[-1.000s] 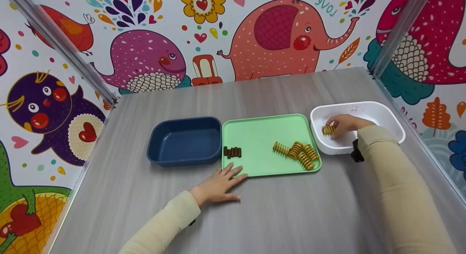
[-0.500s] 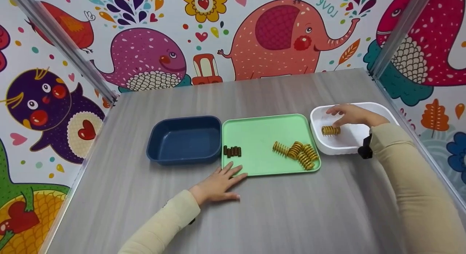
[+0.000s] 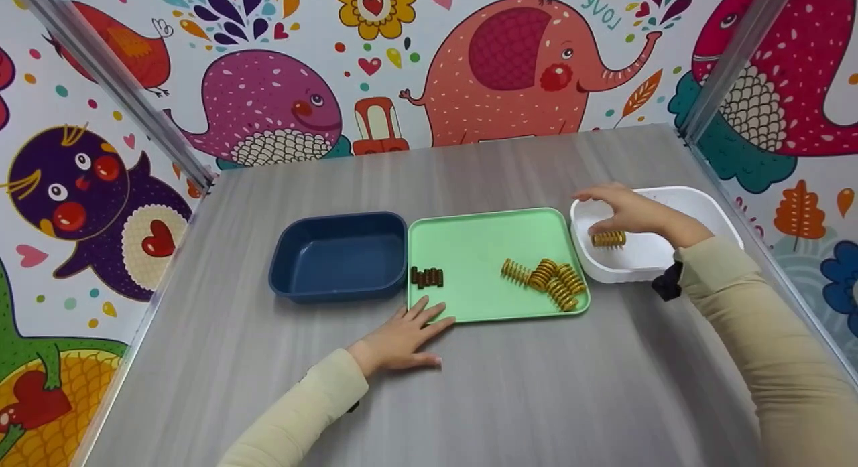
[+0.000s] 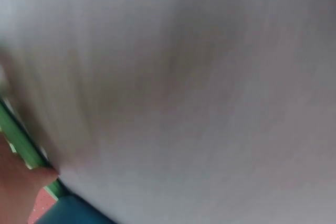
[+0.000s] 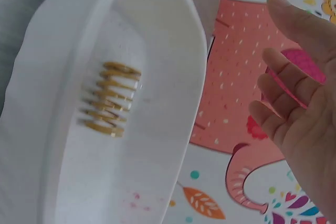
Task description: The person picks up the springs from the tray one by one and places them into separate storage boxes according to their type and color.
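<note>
One spring (image 3: 608, 240) lies near the right hand (image 3: 631, 211), fingers released; left hand (image 3: 402, 341), fingers spread, seemingly touches the tray (image 3: 479, 252).

- Single spring (image 3: 609, 240): shiny gold.
- Basin (image 3: 617, 276) around it: white, with small pinkish marks showing inside.
- Tray (image 3: 469, 249): plain pale mint green.
- Clustered springs (image 3: 562, 294) on the tray: matching gold.
- Small pieces (image 3: 431, 278) on the tray: dark reddish brown.
- Tub (image 3: 335, 269): solid navy blue.
- Tabletop (image 3: 536, 393): grey-brown, faintly streaked like wood grain.
- Left sleeve (image 3: 295, 410) and right sleeve (image 3: 757, 346): plain cream.
- Wall (image 3: 315, 45): white, printed with a coral, pale-flecked elephant (image 3: 503, 112), a speckled purple whale (image 3: 261, 92) with cream scales, and a dark purple bird (image 3: 100, 197) bearing a red heart (image 3: 158, 240).
</note>
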### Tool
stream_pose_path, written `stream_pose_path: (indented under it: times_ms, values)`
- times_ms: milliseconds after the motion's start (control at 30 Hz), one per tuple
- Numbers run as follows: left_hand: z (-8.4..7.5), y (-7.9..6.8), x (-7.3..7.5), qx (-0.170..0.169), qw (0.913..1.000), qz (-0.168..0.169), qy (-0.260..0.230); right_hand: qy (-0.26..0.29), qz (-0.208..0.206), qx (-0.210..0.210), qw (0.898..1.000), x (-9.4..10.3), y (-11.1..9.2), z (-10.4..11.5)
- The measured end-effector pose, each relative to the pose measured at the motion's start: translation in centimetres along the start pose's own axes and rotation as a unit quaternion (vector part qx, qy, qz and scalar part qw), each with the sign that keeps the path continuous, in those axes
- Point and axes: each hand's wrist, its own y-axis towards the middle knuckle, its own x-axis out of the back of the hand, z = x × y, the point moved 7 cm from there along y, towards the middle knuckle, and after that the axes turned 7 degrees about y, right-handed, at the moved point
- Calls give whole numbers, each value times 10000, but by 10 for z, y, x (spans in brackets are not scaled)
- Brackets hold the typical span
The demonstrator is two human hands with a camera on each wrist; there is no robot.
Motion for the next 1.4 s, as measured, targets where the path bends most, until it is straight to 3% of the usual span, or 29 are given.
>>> stream_pose_path:
  times_ms: [367,733,1400]
  values:
    - [0,0,-3,-30,10000,-47,16,-97,466,779,9958,-49,12,36]
    - [-2,-1,-2,-12,10000,-57,-22,-217,886,1235,9881,-95,21,37]
    - [0,0,-4,6,10000,-39,-51,-283,700,1263,9891,-121,39,23]
